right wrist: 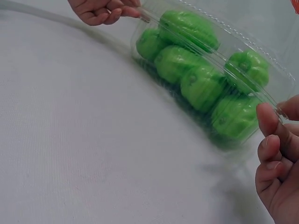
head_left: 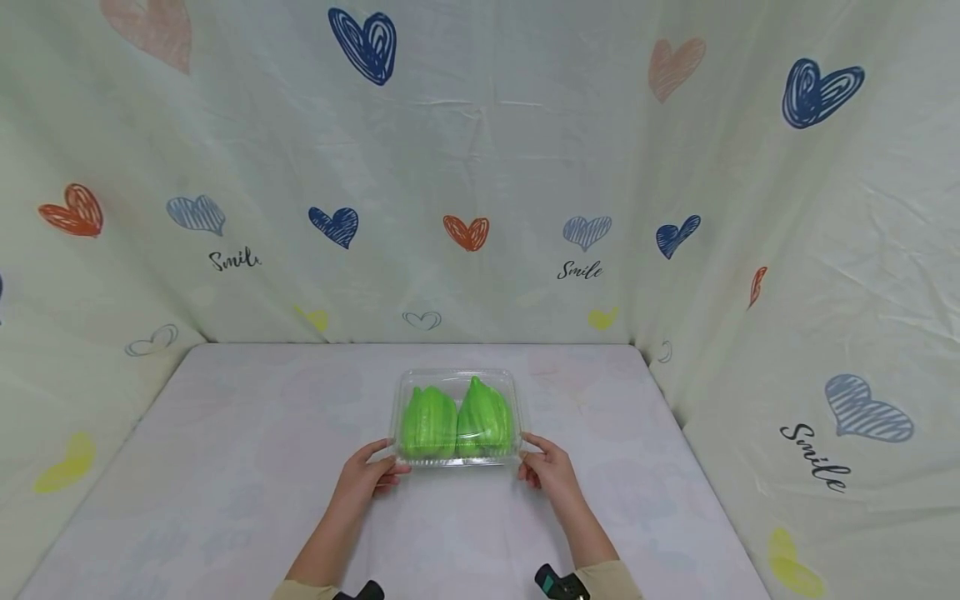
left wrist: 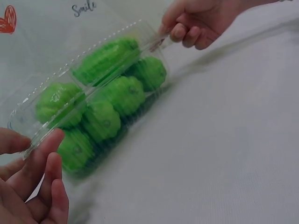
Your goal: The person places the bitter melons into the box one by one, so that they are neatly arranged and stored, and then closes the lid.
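A clear plastic clamshell box (head_left: 457, 461) is in the middle of the head view, with its lid over the base. Inside lie several bright green ridged chayote-like fruits (left wrist: 124, 95); two on top show from above, and more are packed below. My left hand (head_left: 364, 475) pinches the rim at the box's near left corner between thumb and fingers. At the near right corner, my right hand (head_left: 550, 471) pinches the rim the same way. In both wrist views the remaining fingers curl loosely below the rim. Whether the base touches the table is hard to tell.
A pale cloth-covered table (head_left: 247, 467) spreads around the box. Behind it and on both sides hangs a light curtain (head_left: 480, 150) printed with hearts and "Smile" lettering. Dark wrist devices (head_left: 561, 582) sit near the sleeve cuffs.
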Demonstrator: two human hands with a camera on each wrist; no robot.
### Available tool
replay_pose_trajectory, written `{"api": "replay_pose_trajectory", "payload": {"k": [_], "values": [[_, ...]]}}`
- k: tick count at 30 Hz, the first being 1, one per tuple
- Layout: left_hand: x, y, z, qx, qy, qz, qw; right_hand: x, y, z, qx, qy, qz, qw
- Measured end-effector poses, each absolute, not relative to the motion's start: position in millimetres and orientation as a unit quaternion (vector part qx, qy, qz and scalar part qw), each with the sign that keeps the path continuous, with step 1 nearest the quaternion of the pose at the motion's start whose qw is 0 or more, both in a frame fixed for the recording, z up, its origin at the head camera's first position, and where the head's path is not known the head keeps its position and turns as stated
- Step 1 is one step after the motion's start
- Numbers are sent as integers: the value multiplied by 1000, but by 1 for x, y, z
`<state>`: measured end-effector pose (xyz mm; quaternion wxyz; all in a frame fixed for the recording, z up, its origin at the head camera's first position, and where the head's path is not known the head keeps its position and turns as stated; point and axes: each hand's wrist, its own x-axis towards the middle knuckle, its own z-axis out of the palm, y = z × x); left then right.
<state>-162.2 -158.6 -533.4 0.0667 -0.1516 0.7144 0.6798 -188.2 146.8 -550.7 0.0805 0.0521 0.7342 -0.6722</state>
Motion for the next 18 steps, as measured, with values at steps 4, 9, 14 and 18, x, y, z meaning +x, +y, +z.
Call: {"api": "replay_pose_trajectory", "payload": {"k": [4, 9, 14, 18], "values": [[-162, -160, -534, -147, 717, 677, 71, -190, 147, -550, 48, 741, -665, 76], [-159, -166, -533, -157, 717, 676, 64, -195, 151, -549, 32, 767, -638, 65], [-157, -174, -531, -156, 730, 663, 54, -198, 156, -542, 18, 789, -613, 45], [-155, -183, -527, -136, 748, 648, 53, -200, 159, -536, 14, 824, -566, 29]]}}
